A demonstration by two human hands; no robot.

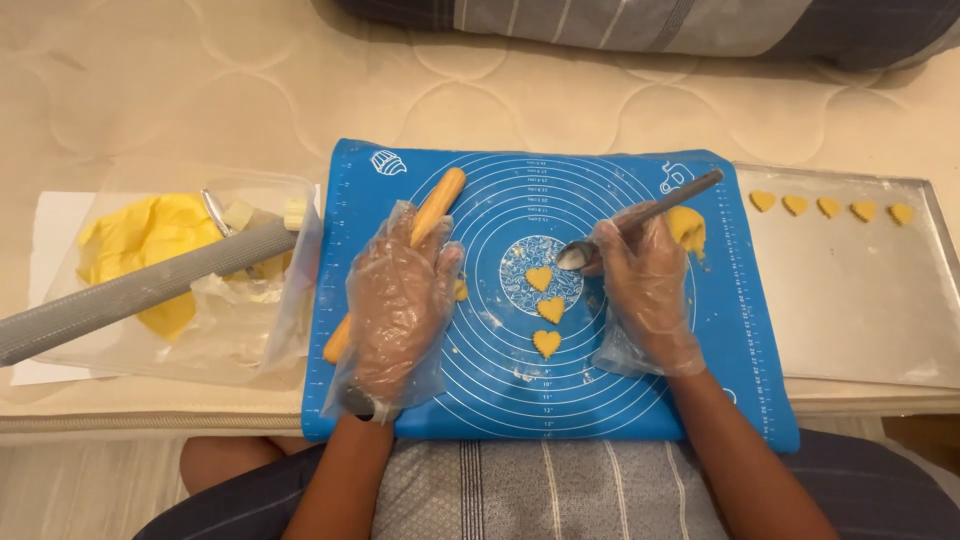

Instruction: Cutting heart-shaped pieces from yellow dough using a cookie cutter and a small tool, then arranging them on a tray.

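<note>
A blue silicone baking mat (700,380) with ring markings lies in front of me. Three yellow heart-shaped dough pieces (546,309) sit in a column at its centre. My right hand (645,295), in a clear plastic glove, holds a metal spoon (640,218) with its bowl next to the top heart. My left hand (400,300), also gloved, rests flat with fingers spread over a long roll of orange dough (438,205) on the mat's left side. A small lump of dough (687,228) lies behind the right hand.
A metal baking tray (850,300) to the right carries several heart-shaped pieces along its far edge. A clear plastic container (290,300) to the left holds yellow dough, a utensil and a grey rolled cylinder (130,290). A quilted cream surface lies beneath; a striped pillow (650,20) is beyond.
</note>
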